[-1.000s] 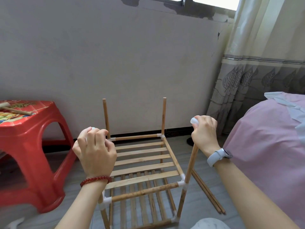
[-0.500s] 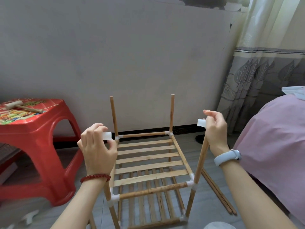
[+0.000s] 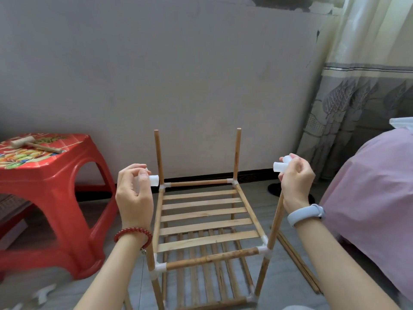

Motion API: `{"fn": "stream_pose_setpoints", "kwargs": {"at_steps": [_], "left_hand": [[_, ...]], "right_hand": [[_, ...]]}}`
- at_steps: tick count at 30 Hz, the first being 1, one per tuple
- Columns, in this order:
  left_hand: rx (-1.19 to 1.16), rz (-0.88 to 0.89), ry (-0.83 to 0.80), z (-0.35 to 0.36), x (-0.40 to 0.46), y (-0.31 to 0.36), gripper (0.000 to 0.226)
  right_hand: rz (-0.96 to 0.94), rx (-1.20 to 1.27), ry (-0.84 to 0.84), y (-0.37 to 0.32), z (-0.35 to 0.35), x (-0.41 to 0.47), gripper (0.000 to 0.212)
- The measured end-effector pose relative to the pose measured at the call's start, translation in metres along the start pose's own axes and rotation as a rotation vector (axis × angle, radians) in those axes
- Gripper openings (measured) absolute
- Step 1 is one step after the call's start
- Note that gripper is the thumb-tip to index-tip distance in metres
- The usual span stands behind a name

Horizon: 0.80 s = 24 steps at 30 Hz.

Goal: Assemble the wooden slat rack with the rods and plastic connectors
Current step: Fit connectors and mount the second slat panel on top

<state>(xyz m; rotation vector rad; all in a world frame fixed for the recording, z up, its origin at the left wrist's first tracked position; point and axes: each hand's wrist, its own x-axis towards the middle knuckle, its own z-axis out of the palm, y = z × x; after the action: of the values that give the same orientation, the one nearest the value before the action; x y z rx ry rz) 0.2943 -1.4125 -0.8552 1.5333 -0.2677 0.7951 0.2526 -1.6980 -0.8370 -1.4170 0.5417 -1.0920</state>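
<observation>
Two hands, one rack, head view only.

Item: wooden slat rack (image 3: pixel 202 217), partly built, standing on the grey floor before the wall, between a red plastic stool (image 3: pixel 48 191) on the left and a pink-covered bed (image 3: pixel 368 193) on the right. Two slatted tiers visible, the upper one framed by rods and white corner joints. Two far uprights, far left rod (image 3: pixel 159 156) and far right rod (image 3: pixel 236 153), stand bare-topped.

Item: left hand (image 3: pixel 134 195), red bead bracelet at the wrist, fingers curled round a white plastic connector (image 3: pixel 153 180) at the top of the near left rod (image 3: pixel 150 258); the connector's open socket points right, just beside the far left rod.

Item: right hand (image 3: pixel 296 182), pale wristband, fingertips pinching a second white connector (image 3: pixel 282 165) at the top of the near right rod (image 3: pixel 273 227), its socket pointing left.

Item: loose rods (image 3: pixel 297 262), lying on the floor to the right of the rack, near the bed.

Item: small wooden mallet (image 3: pixel 33 145), lying on the stool top.
</observation>
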Motion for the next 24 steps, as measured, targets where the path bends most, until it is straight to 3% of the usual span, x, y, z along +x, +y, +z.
{"fn": "stream_pose_setpoints", "kwargs": {"at_steps": [10, 17, 24], "left_hand": [[-0.172, -0.165, -0.123, -0.002, 0.008, -0.008, 0.020], [-0.187, -0.148, -0.116, -0.002, 0.000, -0.007, 0.022], [-0.128, -0.318, -0.214, -0.019, 0.010, -0.002, 0.031]], "right_hand": [[-0.031, -0.032, -0.327, -0.009, -0.016, -0.001, 0.036], [-0.016, -0.038, -0.354, -0.005, -0.010, -0.005, 0.035], [0.033, -0.092, -0.340, -0.013, -0.013, -0.014, 0.032]]}}
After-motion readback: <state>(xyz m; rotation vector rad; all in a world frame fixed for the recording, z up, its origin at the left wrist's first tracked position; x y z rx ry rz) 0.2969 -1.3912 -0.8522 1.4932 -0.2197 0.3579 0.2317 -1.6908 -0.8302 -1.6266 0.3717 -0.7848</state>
